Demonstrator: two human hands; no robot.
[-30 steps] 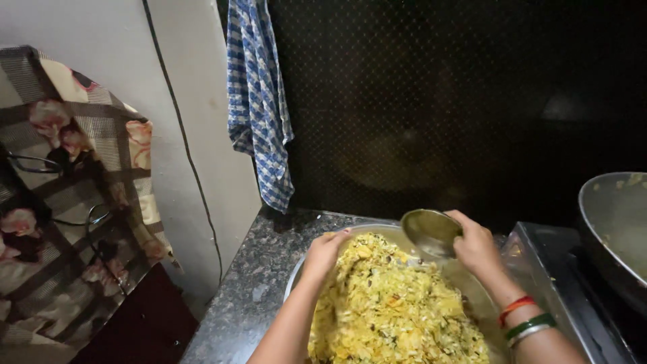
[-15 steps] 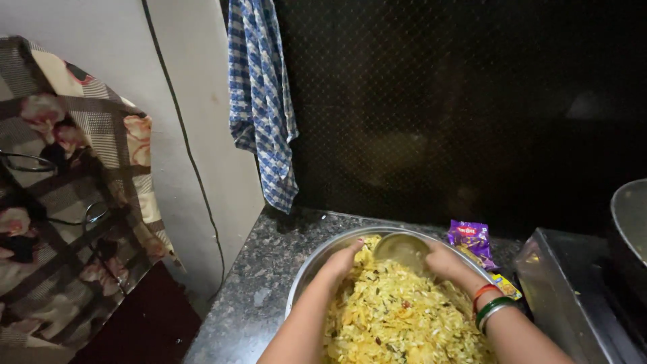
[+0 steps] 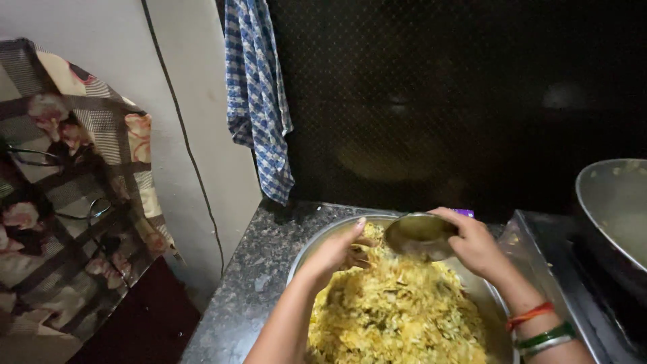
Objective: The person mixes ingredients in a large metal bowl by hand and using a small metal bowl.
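The wide steel mixing bowl (image 3: 306, 251) heaped with yellow shredded mixture (image 3: 397, 317) runs off the bottom edge, its near rim unseen. The large grey metal pan (image 3: 617, 202) is cut by the right edge. A small purple packet (image 3: 464, 213) shows only a corner behind the right hand (image 3: 475, 244). The left hand (image 3: 333, 251) has its fingertips buried in the mixture.

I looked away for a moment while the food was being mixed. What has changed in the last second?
The right hand dipped the small steel bowl into the yellow shredded mixture, then raised it back over the far rim, keeping its grip throughout. The left hand stayed in the mixture near the rim of the large steel basin. The checked cloth hangs unchanged.
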